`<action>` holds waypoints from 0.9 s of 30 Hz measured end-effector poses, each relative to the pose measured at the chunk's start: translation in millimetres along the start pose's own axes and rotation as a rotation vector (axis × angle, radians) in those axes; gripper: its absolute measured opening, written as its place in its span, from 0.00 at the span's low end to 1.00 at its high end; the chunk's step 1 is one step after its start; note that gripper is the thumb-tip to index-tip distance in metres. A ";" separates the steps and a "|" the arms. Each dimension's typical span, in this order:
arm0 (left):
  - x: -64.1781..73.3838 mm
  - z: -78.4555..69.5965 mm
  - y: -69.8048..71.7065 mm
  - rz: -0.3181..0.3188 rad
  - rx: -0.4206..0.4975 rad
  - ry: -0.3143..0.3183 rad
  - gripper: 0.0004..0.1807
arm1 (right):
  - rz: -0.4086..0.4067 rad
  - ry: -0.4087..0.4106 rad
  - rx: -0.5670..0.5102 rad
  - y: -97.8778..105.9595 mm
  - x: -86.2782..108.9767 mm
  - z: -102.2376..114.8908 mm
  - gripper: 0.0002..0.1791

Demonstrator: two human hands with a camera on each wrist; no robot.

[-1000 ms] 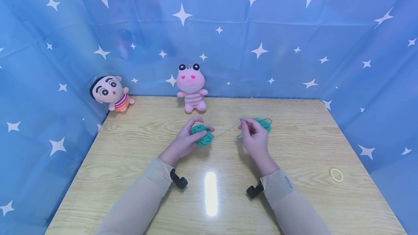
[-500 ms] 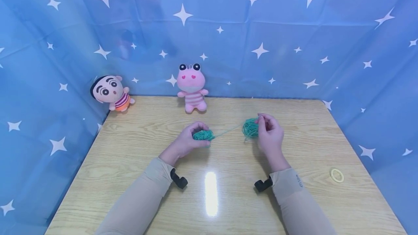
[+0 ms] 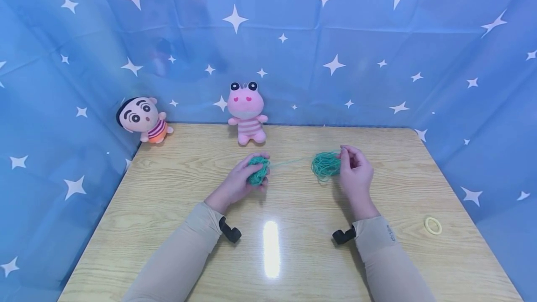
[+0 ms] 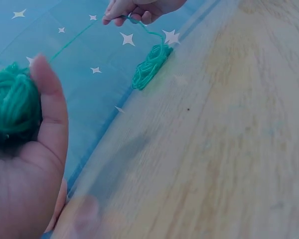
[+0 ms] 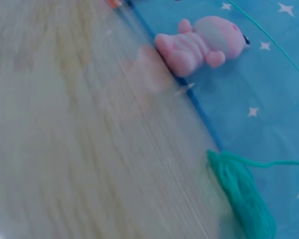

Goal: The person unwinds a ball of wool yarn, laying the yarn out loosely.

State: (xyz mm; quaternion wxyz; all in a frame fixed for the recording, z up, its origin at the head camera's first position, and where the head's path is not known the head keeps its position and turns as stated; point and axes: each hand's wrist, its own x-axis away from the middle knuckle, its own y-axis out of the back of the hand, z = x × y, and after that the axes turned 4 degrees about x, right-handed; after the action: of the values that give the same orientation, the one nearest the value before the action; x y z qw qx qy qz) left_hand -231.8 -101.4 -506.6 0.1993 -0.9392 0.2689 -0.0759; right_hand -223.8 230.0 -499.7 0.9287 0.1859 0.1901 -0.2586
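Observation:
My left hand [image 3: 240, 181] grips a small wound ball of teal-green yarn [image 3: 258, 170], its thumb lying across the front in the head view. In the left wrist view the thumb presses against the side of the yarn ball [image 4: 12, 102]. A single strand [image 4: 72, 41] runs taut from the ball to my right hand [image 3: 355, 176], which pinches it between thumb and fingertips. From those fingertips the yarn drops to a loose skein [image 3: 325, 166] lying on the table just left of the right hand. The right wrist view shows this skein [image 5: 241, 191] at lower right.
A pink plush toy [image 3: 249, 114] sits at the table's back edge, behind the left hand. Another plush doll [image 3: 144, 119] in a striped top leans at the back left corner. A pale yellow ring [image 3: 432, 225] lies on the wooden table [image 3: 419, 274] at right. Starry blue curtain [image 3: 285, 83] surrounds the table.
My right hand has moved right, drawing the strand longer and uncovering more of the skein. My left hand has stayed in place but turned the yarn ball, its fingers and thumb shifting round it.

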 end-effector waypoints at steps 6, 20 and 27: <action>-0.1 2.3 2.5 -0.042 -0.020 -0.077 0.14 | 0.039 -0.015 0.077 11.8 -4.2 -22.4 0.12; -5.7 1.8 2.3 -0.373 -0.062 -0.155 0.15 | 0.043 -0.064 0.353 29.3 -15.6 -44.8 0.15; -4.9 1.5 2.1 -0.362 -0.059 -0.131 0.19 | 0.222 -0.040 0.531 29.8 -13.0 -48.9 0.16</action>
State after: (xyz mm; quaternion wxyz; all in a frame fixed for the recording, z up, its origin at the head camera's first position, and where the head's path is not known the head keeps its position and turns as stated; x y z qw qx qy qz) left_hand -236.6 -100.0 -509.1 0.1718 -0.9807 0.0841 -0.0413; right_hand -230.3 280.8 -528.5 0.8738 0.4369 0.0757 -0.1995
